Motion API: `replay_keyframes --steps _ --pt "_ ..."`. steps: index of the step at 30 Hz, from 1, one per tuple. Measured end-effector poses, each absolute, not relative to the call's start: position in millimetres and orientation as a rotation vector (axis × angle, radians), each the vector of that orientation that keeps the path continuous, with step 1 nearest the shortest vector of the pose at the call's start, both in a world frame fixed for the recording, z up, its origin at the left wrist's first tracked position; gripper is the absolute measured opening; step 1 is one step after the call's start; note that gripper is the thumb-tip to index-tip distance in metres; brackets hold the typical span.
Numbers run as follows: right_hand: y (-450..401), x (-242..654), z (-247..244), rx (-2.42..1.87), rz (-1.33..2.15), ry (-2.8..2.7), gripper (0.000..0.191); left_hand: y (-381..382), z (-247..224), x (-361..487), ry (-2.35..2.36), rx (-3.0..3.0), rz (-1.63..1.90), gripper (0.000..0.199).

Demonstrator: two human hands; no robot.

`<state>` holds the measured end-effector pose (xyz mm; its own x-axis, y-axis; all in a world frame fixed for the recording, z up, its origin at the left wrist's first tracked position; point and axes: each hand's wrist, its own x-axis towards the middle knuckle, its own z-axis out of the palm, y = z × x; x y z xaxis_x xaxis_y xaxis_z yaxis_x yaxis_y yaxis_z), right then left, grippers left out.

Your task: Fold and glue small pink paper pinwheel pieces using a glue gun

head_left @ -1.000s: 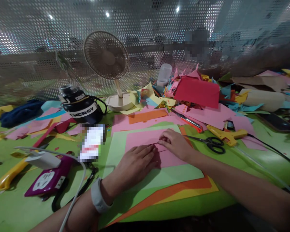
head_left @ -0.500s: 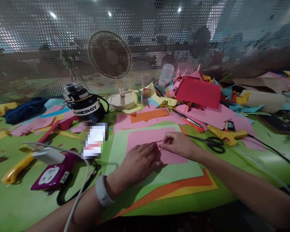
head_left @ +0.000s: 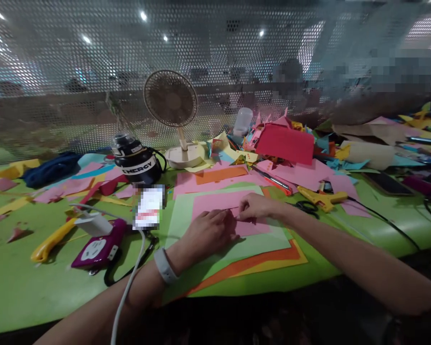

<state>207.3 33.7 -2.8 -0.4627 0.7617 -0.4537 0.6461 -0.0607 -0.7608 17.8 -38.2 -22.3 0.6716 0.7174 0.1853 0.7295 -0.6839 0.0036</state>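
A pink paper sheet (head_left: 208, 199) lies on a larger pale green sheet (head_left: 273, 244), with orange and yellow paper (head_left: 300, 254) beneath. My left hand (head_left: 208, 235) rests palm down across the pink sheet, its fingers stretched out and pressing on it. Close to those fingertips, my right hand (head_left: 256, 207) is closed in a pinch over the same sheet. A thin dark line shows between the two hands; whether it is an edge or a strip I cannot tell. Black-handled scissors (head_left: 308, 207) lie partly hidden behind my right forearm, beside a yellow glue gun (head_left: 323, 198).
A purple power strip (head_left: 93, 251) with a white charger (head_left: 96, 224) sits left; its white cable (head_left: 129, 282) crosses my left forearm. Behind stand a black bottle (head_left: 138, 167) and a fan (head_left: 171, 98). Paper scraps and a red sheet (head_left: 285, 143) heap up at the back.
The camera view has shifted, so the table's things appear displaced. Both hands keep nearly the same place on the pink sheet, and my right forearm now covers more of the scissors.
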Motion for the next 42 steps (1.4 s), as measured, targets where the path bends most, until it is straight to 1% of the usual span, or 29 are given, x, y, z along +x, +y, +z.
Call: replay_keyframes --steps 4,9,11,13,15,17,18,21,28,32,38,42 --pt "34 204 6 -1.599 1.618 -2.05 0.019 -42 -20 4 -1.137 -2.855 -0.32 0.033" --pt "35 203 8 -1.634 1.65 -2.041 0.018 -53 -12 -17 -1.088 -2.862 -0.394 0.03" --pt "36 203 8 -1.641 1.659 -2.046 0.018 -54 -6 -20 -1.158 -2.876 -0.455 0.028" --pt "37 203 8 -1.647 1.664 -2.051 0.019 -51 -1 -16 -1.425 -2.841 -0.56 0.029" --pt "37 203 8 -1.653 1.666 -2.056 0.019 -43 3 -5 -1.944 -2.774 -0.634 0.035" --pt "37 202 9 -1.663 1.659 -2.061 0.019 -33 5 9 -2.472 -2.889 -0.646 0.044" --pt "36 201 10 -1.669 1.655 -2.064 0.019 -28 5 16 -2.669 -2.921 -0.649 0.044" --pt "37 200 11 -1.688 1.648 -2.069 0.02 -17 4 32 -2.917 -2.896 -0.628 0.046" --pt "39 200 8 -1.694 1.661 -2.065 0.019 -11 2 36 -3.04 -2.916 -0.59 0.043" --pt "39 201 8 -1.679 1.671 -2.066 0.02 -10 3 30 -3.028 -2.958 -0.503 0.043" --pt "37 202 10 -1.67 1.66 -2.065 0.022 -11 1 13 -2.998 -3.039 -0.389 0.046" --pt "35 203 9 -1.64 1.623 -2.09 0.022 -16 2 -4 -3.07 -2.976 -0.34 0.046"
